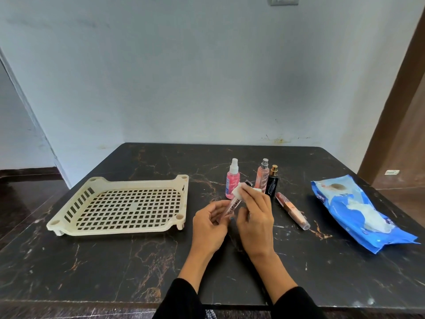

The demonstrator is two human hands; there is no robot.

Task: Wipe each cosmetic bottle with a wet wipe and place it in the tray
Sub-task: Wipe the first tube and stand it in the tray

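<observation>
My left hand (210,223) grips the lower end of a clear lip gloss tube (233,207) tilted up to the right. My right hand (256,217) holds a white wet wipe (308,192) wrapped round the tube's upper end. The cream slotted tray (119,203) lies to the left with nothing in it. Behind my hands stand a pink spray bottle (231,180), a peach spray bottle (262,174) and a small black perfume bottle (272,183). Another lip gloss tube (292,209) lies flat on the table to the right.
A blue wet wipe pack (358,212) lies open at the right of the dark marble table (138,261), with a white wipe sticking out. A pale wall rises behind the table. A brown door frame stands at the far right.
</observation>
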